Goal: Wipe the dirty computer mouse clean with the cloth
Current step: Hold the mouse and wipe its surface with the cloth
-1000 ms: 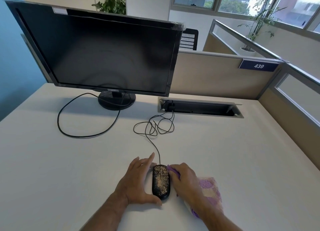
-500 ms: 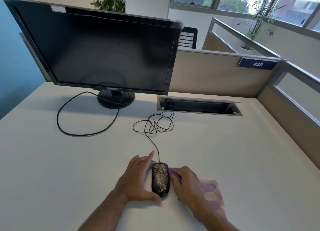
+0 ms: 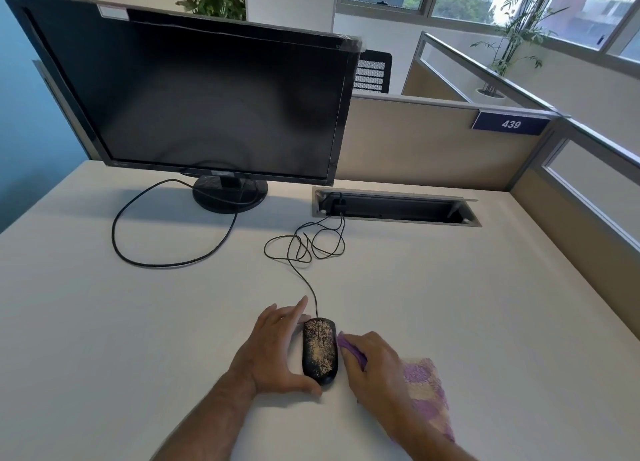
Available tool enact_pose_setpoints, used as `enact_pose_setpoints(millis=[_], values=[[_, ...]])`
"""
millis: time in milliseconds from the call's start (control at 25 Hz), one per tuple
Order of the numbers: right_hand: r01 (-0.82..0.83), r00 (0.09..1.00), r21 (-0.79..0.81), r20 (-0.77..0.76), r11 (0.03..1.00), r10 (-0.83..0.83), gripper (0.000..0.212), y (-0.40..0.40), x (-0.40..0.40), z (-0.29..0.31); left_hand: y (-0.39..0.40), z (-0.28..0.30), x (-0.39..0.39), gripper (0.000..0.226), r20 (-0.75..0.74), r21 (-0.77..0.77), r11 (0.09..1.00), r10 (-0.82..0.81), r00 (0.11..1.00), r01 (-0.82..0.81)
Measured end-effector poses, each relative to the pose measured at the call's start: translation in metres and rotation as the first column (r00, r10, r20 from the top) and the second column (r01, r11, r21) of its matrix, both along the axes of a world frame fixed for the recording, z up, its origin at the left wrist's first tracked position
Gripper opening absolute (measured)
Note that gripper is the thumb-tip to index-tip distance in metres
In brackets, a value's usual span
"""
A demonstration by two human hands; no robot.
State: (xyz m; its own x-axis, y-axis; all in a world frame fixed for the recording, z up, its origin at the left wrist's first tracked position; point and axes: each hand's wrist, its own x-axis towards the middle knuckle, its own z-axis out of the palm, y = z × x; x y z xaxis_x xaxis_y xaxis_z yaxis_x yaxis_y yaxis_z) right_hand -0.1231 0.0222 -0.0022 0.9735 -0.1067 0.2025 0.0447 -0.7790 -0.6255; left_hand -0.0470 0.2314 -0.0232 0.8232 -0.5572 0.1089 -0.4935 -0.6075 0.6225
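The black wired mouse (image 3: 320,352), speckled with tan grime, lies on the near middle of the white desk (image 3: 450,304). The left hand (image 3: 277,349) braces it, fingers along its left side and thumb curled round its near end. The right hand (image 3: 372,365) just right of it grasps a purple-and-cream cloth (image 3: 424,388), a fold pressed at the mouse's right edge. Its cable (image 3: 304,252) coils toward a recessed cable tray (image 3: 394,207). A dark monitor (image 3: 194,100) stands beyond.
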Motion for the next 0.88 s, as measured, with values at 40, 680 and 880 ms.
enact_pose_setpoints(millis=[40,680,880], values=[[-0.023,1.000,-0.008,0.007,1.000,0.023,0.008,0.000,-0.002,0.000,0.000,0.000,0.000,0.154,0.003,0.001,1.000,0.003,1.000,-0.003],[-0.026,0.999,-0.084,0.018,0.996,0.027,0.012,0.003,-0.025,-0.004,-0.001,-0.003,0.000,0.153,-0.007,0.029,0.999,0.019,1.000,-0.019],[-0.017,1.000,-0.101,0.022,0.995,0.020,0.013,0.000,-0.025,-0.004,-0.001,-0.004,-0.001,0.153,-0.007,0.020,0.999,0.037,0.999,-0.037]])
